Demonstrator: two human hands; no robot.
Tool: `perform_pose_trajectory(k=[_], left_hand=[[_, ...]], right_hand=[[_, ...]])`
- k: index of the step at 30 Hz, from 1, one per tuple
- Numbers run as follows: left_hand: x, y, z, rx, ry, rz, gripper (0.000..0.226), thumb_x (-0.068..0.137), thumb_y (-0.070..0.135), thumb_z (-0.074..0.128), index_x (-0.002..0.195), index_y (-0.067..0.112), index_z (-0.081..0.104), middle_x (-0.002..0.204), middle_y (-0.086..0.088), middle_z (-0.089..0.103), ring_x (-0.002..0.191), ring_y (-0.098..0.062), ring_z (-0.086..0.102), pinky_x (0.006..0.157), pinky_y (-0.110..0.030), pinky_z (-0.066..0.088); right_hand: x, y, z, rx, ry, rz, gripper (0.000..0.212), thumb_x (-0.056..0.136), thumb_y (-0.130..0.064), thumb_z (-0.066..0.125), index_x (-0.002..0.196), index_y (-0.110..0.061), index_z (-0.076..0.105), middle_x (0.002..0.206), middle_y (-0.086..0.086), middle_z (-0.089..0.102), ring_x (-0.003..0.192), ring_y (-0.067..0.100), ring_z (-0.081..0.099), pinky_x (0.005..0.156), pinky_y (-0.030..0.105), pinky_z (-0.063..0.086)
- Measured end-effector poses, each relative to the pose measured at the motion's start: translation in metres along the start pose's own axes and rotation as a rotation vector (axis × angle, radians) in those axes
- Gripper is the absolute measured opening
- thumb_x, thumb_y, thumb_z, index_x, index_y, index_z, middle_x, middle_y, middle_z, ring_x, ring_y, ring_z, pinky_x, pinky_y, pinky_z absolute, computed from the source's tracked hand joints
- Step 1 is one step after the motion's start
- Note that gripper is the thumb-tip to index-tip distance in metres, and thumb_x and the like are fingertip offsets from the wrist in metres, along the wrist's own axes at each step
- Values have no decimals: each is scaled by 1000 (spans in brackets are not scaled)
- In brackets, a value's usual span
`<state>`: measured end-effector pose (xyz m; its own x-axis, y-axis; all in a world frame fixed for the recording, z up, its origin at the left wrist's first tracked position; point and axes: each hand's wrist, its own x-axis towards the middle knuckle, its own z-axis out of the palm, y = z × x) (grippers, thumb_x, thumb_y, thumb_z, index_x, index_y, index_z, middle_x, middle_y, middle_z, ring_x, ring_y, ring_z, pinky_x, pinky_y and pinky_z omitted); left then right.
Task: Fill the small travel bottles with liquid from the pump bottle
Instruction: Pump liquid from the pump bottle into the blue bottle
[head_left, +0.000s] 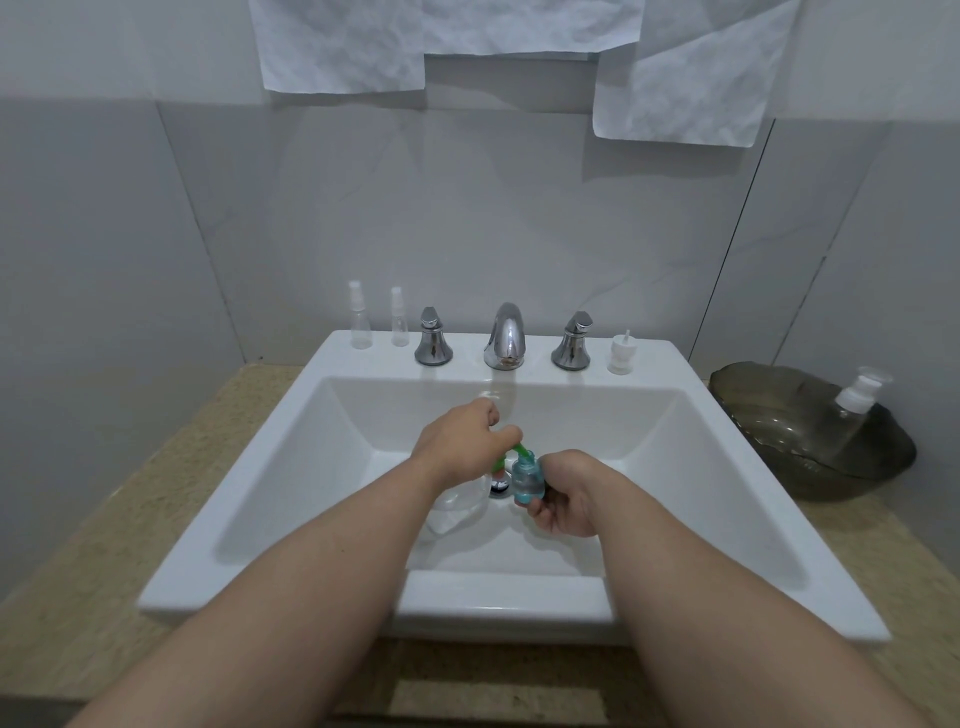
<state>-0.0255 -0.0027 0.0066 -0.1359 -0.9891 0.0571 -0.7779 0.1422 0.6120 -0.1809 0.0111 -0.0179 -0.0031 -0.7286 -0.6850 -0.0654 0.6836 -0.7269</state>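
Observation:
Over the white sink (270, 467), my right hand (563, 493) grips a small clear travel bottle (527, 480) holding blue liquid, its neck uncapped. My left hand (460, 441) presses down on the green pump head (519, 449) of a clear pump bottle (457, 506); the green spout reaches over to the small bottle's mouth. The pump bottle's body is mostly hidden under my left wrist. Two empty clear spray bottles (359, 322) (399, 318) stand on the sink's back rim at the left. A white cap with its tube (622, 354) stands at the right of the rim.
A chrome faucet (505, 336) with two chrome handles (432, 336) (572, 342) lines the back rim. A dark glass bowl (769, 410) on the beige counter at right holds a clear bottle with a white cap (854, 410). White cloths hang on the wall above.

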Motion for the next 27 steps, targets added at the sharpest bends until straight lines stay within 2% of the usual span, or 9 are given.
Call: perform_pose_trajectory(k=[14, 18, 23, 27], left_hand=[[0, 0, 0, 14, 4, 3, 30, 88, 42, 61, 78, 27, 37, 74, 8, 49, 67, -18, 44, 62, -35, 35], [-2, -1, -1, 16, 16, 0, 33, 89, 49, 58, 79, 25, 39, 78, 7, 50, 71, -19, 46, 65, -36, 37], [-6, 0, -4, 13, 15, -6, 49, 93, 68, 52, 78, 22, 43, 77, 6, 53, 71, -18, 50, 67, -37, 38], [-6, 1, -5, 13, 12, -4, 53, 93, 71, 51, 77, 22, 42, 76, 7, 51, 70, -17, 48, 66, -37, 36]], right_hand=[[3, 2, 1, -36, -5, 18, 37, 96, -3, 30, 85, -10, 64, 69, 10, 60, 43, 13, 43, 41, 19, 31], [1, 1, 0, -25, -4, 13, 38, 97, -4, 29, 88, -10, 65, 73, 10, 61, 41, 13, 43, 41, 19, 32], [0, 0, 0, 7, 5, -5, 37, 96, -3, 29, 86, -11, 64, 72, 11, 61, 41, 13, 41, 43, 20, 31], [0, 0, -1, 12, 13, -3, 37, 95, -3, 28, 87, -10, 64, 70, 10, 61, 41, 13, 42, 43, 20, 31]])
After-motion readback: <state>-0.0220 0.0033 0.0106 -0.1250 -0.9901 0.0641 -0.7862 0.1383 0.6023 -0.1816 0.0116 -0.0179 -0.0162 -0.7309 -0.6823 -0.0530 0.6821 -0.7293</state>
